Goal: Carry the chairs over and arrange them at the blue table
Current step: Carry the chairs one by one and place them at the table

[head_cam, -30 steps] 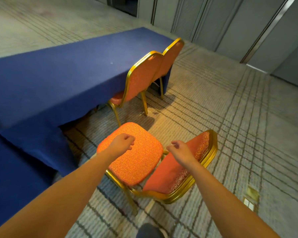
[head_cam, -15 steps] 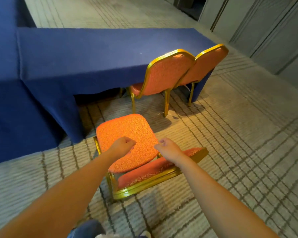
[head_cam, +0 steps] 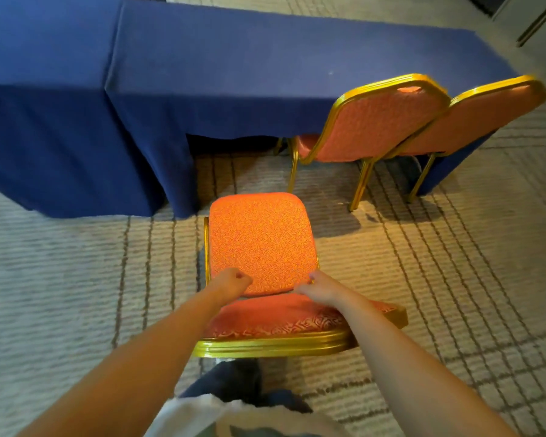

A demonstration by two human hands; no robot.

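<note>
Chair (head_cam: pixel 260 244) is placed just short of the blue bench (head_cam: pixel 234 74), its seat pointed toward the bench, left of two tucked chairs (head_cam: pixel 382 121). Left grip (head_cam: pixel 232 280) and right grip (head_cam: pixel 320 290) are held at its rear seat edge, equally near. Fingers are curled, but whether they clamp cannot be told.

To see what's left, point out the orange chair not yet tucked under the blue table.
The nearest chair, centre foreground: its whole seat stands clear of the blue table, while the two chairs at right have seats under the cloth.

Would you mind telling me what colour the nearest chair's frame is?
Gold. The frame shows best in the head view, the only one here.
</note>
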